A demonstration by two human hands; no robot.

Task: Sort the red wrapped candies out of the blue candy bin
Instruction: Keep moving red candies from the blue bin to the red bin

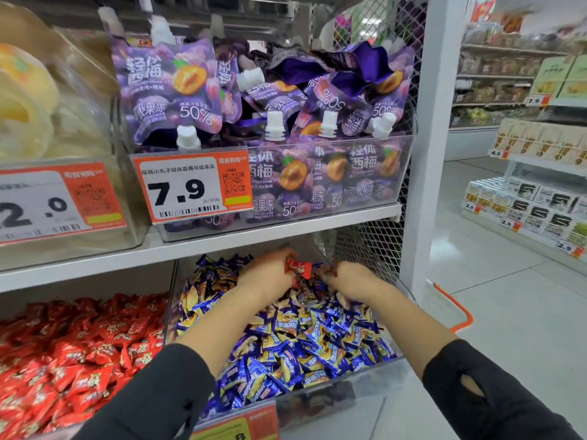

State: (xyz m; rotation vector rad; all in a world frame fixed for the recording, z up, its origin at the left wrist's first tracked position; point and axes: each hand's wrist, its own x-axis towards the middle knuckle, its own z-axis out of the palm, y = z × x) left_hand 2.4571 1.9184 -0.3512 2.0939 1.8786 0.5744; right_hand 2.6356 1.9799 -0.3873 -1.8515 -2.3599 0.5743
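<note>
On the lower shelf, the red candy bin (79, 360) sits left of the blue candy bin (355, 381). At the blue bin's back, the left hand (270, 271) pinches a red candy (293, 266); the right hand (352, 282) digs in, grip unclear. Next, I think: drop it left. A tag above reads "7.9".
</note>
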